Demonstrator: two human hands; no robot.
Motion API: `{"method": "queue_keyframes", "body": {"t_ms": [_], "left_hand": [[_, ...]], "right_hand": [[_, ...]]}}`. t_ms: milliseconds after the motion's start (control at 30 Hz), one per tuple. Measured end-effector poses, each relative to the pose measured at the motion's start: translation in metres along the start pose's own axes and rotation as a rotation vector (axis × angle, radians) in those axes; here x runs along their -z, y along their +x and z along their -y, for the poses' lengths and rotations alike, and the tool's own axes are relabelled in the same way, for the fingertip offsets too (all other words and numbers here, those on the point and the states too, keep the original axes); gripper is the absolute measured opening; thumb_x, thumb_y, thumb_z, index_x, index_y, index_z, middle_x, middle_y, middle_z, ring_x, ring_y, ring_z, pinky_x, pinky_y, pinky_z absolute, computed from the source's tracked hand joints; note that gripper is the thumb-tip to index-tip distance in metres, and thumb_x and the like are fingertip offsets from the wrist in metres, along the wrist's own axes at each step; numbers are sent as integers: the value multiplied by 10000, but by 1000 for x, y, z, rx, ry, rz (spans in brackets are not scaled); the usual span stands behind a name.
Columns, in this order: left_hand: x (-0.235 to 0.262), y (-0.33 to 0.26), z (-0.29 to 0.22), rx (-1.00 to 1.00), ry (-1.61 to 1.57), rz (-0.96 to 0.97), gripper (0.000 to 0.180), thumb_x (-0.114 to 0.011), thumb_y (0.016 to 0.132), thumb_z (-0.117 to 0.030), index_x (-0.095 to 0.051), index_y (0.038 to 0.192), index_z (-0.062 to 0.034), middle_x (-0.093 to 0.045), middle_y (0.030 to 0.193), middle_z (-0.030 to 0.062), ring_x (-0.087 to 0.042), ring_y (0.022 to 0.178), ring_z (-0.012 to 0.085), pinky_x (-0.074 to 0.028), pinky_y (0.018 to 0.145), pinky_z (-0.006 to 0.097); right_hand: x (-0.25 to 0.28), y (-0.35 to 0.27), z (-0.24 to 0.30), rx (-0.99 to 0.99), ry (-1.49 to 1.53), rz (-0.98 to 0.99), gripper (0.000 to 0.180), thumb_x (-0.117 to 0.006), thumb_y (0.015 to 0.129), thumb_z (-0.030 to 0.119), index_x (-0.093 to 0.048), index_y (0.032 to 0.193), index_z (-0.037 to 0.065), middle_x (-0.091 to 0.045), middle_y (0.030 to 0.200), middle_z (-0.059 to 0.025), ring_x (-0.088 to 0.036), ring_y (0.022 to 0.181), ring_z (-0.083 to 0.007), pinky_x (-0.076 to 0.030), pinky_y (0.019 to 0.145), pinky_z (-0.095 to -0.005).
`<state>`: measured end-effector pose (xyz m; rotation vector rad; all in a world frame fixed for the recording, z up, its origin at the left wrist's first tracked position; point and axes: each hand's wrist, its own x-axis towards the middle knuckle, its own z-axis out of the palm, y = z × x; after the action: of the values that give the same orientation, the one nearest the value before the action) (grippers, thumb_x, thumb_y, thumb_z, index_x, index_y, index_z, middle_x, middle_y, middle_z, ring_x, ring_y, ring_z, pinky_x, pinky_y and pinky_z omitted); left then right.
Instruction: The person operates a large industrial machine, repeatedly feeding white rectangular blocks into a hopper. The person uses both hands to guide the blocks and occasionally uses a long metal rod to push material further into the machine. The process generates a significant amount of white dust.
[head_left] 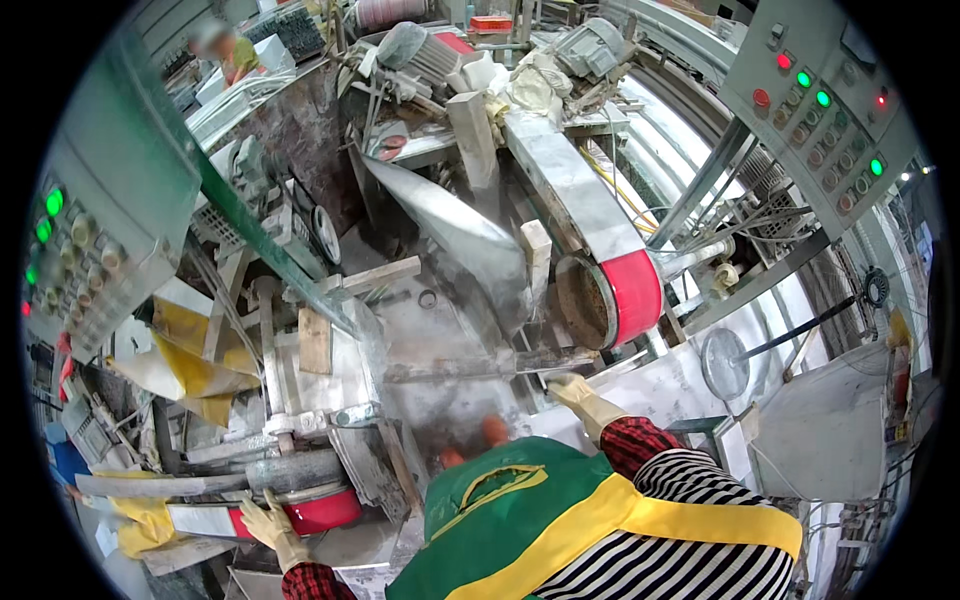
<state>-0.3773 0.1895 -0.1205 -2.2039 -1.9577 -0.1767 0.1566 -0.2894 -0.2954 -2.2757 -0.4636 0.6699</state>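
My left hand, in a cream rubber glove, lies at the lower left with its fingers spread. It touches or hovers just over the edge of a red belt guard or band around a wheel; contact is hard to tell. A long grey slab-like piece lies just beyond it. My right hand, gloved the same way, reaches forward over the pale wet surface with its fingers stretched out and nothing visible in them. Ahead of it are a dusty horizontal bar and a second red-banded wheel.
Control panels with lit buttons stand at left and right. A long metal arm runs away from the right wheel. Motors and a curved metal sheet lie ahead. Another person is at the far left.
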Motion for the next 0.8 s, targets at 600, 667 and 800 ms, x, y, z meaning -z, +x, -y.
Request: {"method": "queue_keyframes", "body": {"t_ms": [600,667,800], "left_hand": [[30,-44,-38,30,3,-84,625,-589,891,-487,-450,1332,-67,-456,1392,194,-443,1205,397,-367,1004,479],[34,-44,-43,21,-21,-82,607,-607,879,-483,-461,1304,-73,-461,1373,193,-440,1197,397,-362,998,485],[34,-50,-44,17,-2,-134,608,-630,866,-471,-467,1294,-71,-465,1364,195,-441,1190,392,-363,988,487]], "right_hand": [[-25,-5,93,80,-177,537,512,-628,887,306,-570,1311,25,-704,1098,-167,-679,928,-227,-535,840,-331],[-44,0,99,154,-95,565,515,-618,892,286,-548,1335,34,-702,1107,-170,-673,983,-239,-525,885,-332],[-58,-5,116,136,-138,676,492,-618,897,239,-542,1346,51,-674,1176,-179,-645,1073,-224,-499,944,-323]]}}
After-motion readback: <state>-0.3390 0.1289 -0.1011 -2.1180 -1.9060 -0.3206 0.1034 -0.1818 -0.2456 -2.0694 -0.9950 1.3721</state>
